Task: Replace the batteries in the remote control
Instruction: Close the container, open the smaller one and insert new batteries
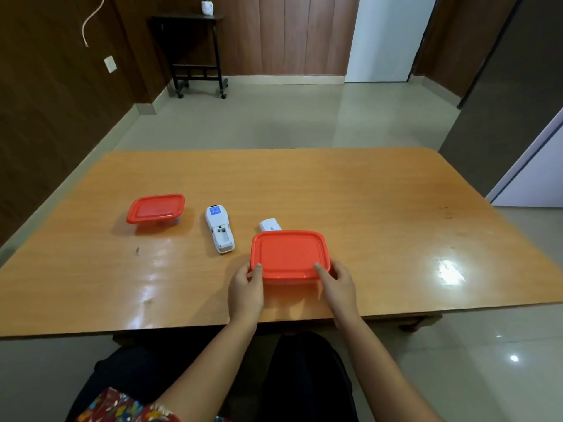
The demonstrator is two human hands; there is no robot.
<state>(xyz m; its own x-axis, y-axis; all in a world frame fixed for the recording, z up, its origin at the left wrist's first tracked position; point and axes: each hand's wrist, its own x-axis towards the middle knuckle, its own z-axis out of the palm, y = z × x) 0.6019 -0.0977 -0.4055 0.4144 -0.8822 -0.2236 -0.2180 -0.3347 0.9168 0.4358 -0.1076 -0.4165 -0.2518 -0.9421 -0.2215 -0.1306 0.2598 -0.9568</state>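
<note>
A white remote control (219,228) lies face down on the wooden table (380,208), its battery compartment uncovered. The white battery cover (269,224) lies to its right, partly hidden behind a red-lidded container (289,254). My left hand (246,289) grips that container's near-left corner with the thumb on the lid. On the near-right corner my right hand (338,284) does the same. A second red-lidded container (156,208) stands farther left, untouched. No batteries show.
The table's near edge runs just in front of my lap. A small dark speck (137,250) lies on the left part of the table. A black wheeled side table (195,53) stands by the far wall across the tiled floor.
</note>
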